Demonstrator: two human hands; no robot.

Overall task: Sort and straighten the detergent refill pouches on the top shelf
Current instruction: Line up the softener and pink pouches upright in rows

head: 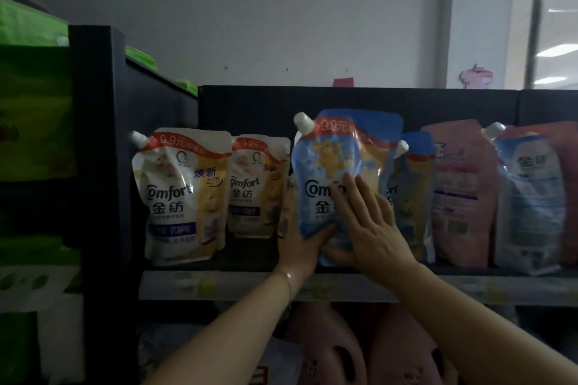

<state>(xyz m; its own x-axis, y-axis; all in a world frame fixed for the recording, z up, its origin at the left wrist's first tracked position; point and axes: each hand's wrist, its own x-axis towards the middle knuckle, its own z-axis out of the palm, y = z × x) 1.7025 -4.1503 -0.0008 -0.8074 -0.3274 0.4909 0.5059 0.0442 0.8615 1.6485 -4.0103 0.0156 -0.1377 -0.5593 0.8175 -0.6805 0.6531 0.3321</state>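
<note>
A blue Comfort refill pouch (331,162) stands upright on the top shelf (237,286), its white spout at upper left. My left hand (301,244) grips its lower left edge, thumb on the front. My right hand (367,228) presses flat on its front with straight fingers. Left of it stand two white-and-yellow Comfort pouches (184,194) (256,184). Right of it are another blue pouch (409,197), a pink pouch (456,194) showing its back, and a blue-white pouch (531,203).
A dark shelf upright (100,166) stands at the left, with green packs (34,109) beyond it. Pink detergent jugs (328,350) fill the shelf below. Price labels run along the top shelf's front edge. A white wall rises behind.
</note>
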